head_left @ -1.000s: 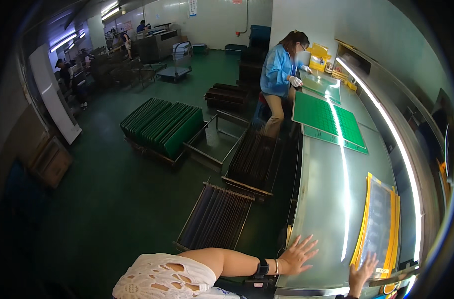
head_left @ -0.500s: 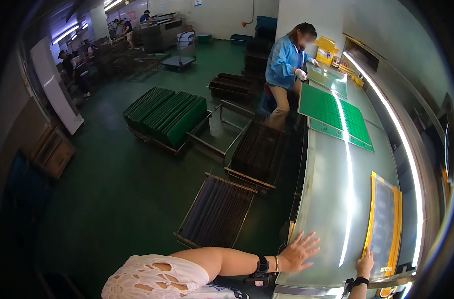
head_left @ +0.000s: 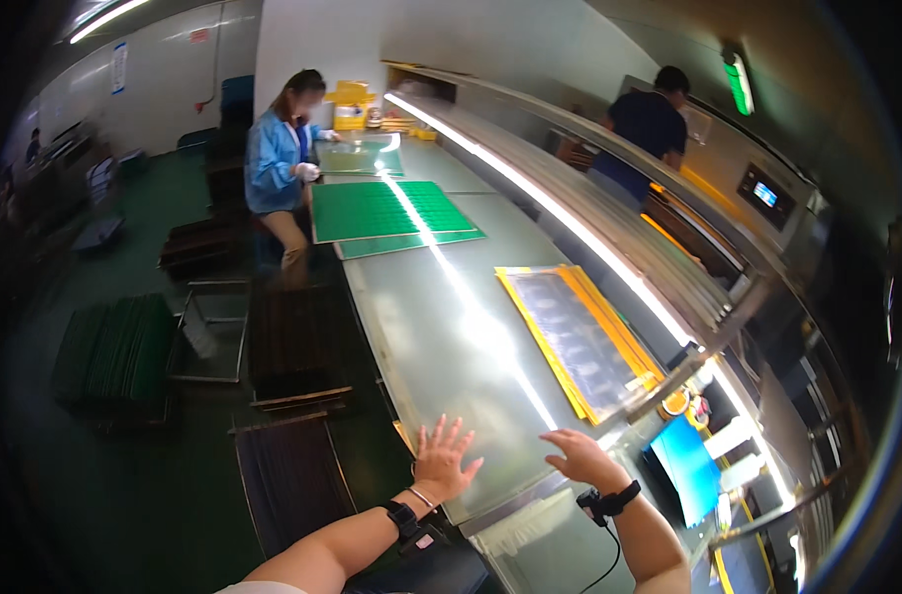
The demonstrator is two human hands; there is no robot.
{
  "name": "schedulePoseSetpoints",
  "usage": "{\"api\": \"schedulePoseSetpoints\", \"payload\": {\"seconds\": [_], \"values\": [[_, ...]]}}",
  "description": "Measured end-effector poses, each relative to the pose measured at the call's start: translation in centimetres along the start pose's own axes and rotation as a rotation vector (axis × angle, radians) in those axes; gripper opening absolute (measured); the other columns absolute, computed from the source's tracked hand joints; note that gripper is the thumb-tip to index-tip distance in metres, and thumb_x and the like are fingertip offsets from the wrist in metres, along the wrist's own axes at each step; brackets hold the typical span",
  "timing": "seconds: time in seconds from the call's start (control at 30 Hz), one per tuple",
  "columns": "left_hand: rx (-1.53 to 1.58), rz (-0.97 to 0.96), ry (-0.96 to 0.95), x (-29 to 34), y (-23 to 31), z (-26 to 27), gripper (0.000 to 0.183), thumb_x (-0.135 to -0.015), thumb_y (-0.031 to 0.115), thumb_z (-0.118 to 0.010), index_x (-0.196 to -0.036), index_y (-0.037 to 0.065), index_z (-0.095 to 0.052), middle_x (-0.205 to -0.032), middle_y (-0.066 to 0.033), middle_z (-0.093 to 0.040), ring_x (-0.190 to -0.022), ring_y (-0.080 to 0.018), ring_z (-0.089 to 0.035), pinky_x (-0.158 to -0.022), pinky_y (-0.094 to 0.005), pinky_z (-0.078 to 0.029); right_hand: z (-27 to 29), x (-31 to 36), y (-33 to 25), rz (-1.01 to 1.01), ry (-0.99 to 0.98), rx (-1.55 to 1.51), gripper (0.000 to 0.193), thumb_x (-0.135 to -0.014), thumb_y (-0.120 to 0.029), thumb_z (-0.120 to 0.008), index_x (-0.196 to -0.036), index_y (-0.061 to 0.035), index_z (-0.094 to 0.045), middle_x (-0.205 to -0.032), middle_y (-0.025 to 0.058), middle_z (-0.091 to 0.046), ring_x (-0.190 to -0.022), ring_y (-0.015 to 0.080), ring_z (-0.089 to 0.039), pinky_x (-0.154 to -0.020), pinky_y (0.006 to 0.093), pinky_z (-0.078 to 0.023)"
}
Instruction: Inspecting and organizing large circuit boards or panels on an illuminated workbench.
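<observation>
My left hand (head_left: 444,459) lies with its fingers spread on the near left edge of the long metal worktable (head_left: 411,327). My right hand (head_left: 581,457) is over the table's near end, its fingers stretched out toward the left and holding nothing. Just beyond it lies a clear sheet with yellow edging (head_left: 569,337), apart from the fingers. Farther along the table, green panels (head_left: 391,210) overlap each other. Each of my wrists carries a dark strap, and a thin cable hangs from the right one.
A co-worker in a blue jacket (head_left: 275,163) handles a panel at the far end. Beyond the lit shelf (head_left: 569,228) stands another person (head_left: 644,134). Racks of dark panels (head_left: 287,475) and a green stack (head_left: 114,356) occupy the floor at left. A blue sheet (head_left: 686,465) is at right.
My right hand has let go of the yellow-edged sheet and moved left, away from it. My left hand stays spread on the table. The view has swung right, bringing in the person behind the shelf.
</observation>
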State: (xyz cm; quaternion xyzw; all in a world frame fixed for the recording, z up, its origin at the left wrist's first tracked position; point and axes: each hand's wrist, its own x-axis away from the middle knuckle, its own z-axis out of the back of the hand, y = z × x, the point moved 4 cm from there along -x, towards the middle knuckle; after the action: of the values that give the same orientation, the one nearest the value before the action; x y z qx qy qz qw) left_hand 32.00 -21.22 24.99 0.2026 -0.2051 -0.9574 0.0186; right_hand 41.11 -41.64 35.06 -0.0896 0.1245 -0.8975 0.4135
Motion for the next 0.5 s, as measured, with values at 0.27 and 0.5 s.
{"api": "schedulePoseSetpoints", "payload": {"seconds": [0.27,0.5], "values": [[0.008,-0.015,0.038,0.0,-0.3,-0.1,0.051,-0.081,0.045,-0.055,-0.123,0.016,-0.055,-0.139,-0.0108,-0.039,-0.132,-0.0332,-0.027,-0.107,-0.0558,-0.015,-0.1,13.1,-5.0,-0.183,-0.282,0.114,0.047,-0.086,-0.031,-0.058,-0.126,-0.0081,-0.049,-0.117,0.0154,-0.057,-0.107,0.0316,-0.053,-0.090,0.0383,-0.043],[-0.039,-0.015,0.049,0.0,-0.4,-0.1,0.050,-0.081,0.044,-0.056,-0.123,0.016,-0.055,-0.139,-0.0099,-0.040,-0.132,-0.0323,-0.028,-0.107,-0.0551,-0.016,-1.5,25.0,4.2,-0.672,-0.395,0.392,0.080,-0.068,-0.059,-0.066,-0.119,0.0005,-0.051,-0.117,0.0195,-0.055,-0.113,0.0325,-0.050,-0.093,0.0402,-0.040]]}}
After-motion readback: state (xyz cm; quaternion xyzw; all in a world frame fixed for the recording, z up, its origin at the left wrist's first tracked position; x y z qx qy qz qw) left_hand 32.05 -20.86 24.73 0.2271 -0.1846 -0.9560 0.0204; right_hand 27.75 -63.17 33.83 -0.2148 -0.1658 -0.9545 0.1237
